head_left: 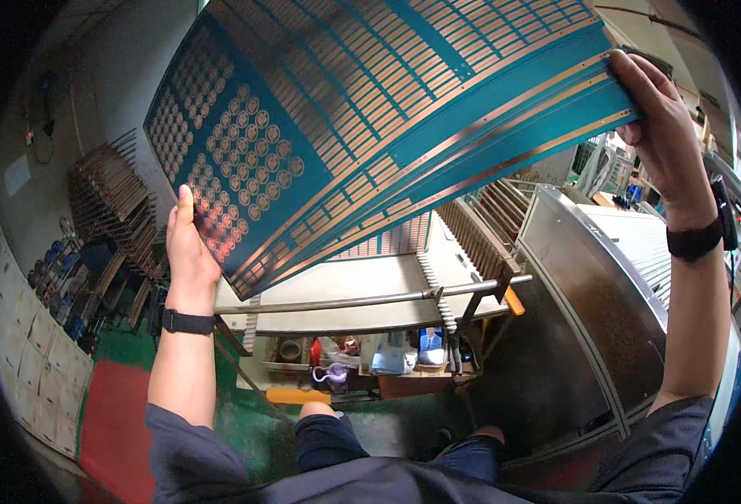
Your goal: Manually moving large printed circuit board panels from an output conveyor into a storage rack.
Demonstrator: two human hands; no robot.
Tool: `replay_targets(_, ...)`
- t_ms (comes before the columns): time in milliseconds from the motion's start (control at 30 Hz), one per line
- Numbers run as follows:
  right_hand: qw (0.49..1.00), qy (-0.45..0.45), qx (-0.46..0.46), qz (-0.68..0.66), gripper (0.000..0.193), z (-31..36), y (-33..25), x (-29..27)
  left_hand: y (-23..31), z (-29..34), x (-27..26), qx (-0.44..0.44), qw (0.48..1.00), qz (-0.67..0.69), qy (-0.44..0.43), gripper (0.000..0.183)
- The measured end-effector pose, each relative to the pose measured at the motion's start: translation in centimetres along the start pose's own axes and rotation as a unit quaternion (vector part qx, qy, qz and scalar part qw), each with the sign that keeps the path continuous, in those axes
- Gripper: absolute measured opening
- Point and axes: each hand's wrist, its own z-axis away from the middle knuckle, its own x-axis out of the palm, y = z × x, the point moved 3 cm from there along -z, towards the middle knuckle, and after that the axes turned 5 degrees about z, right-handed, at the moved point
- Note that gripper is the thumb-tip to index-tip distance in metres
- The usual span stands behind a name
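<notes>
A stack of large teal circuit board panels [320, 134] with copper patterns is raised in front of me, tilted, above a white bench [345, 290]. My left hand [190, 248] grips its lower left edge, thumb on the face printed with round copper shapes. At the far right, my right hand [660, 126] pinches the other end between thumb and fingers. Along the lower edge the panels fan apart, with gaps between several of them. The fingers behind the stack are partly hidden. Beneath it, part of another teal and copper panel [396, 239] shows on the bench.
Toothed rack bars [480, 239] and a metal rail [345, 304] edge the bench. A shelf below holds a purple cup [333, 374] and small items. To the right stands a metal-framed cabinet [589, 311]; rusty racks [114, 193] stand at left, near a red floor patch [118, 420].
</notes>
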Motion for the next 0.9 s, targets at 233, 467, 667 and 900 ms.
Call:
replay_targets(233, 0.998, -0.008, 0.023, 0.049, 0.037, 0.5, 0.4, 0.0, 0.1, -0.2, -0.5, 0.005, 1.000, -0.011, -0.004, 0.038)
replay_targets(467, 0.979, 0.064, -0.038, -0.189, 0.024, 0.9, 0.3, 0.5, 0.3, 0.1, 0.3, 0.028, 0.999, 0.019, -0.012, 0.034)
replay_targets(667, 0.832, -0.048, 0.042, -0.551, 0.025, 7.8, 3.3, 14.6, -2.2, 2.2, 4.0, 0.023, 0.997, 0.070, 0.010, 0.033)
replay_targets(900, 0.812, 0.064, 0.101, -0.571, 0.046, 8.6, 6.2, 16.4, -3.9, 2.5, 6.3, 0.095, 0.991, 0.074, -0.051, 0.020)
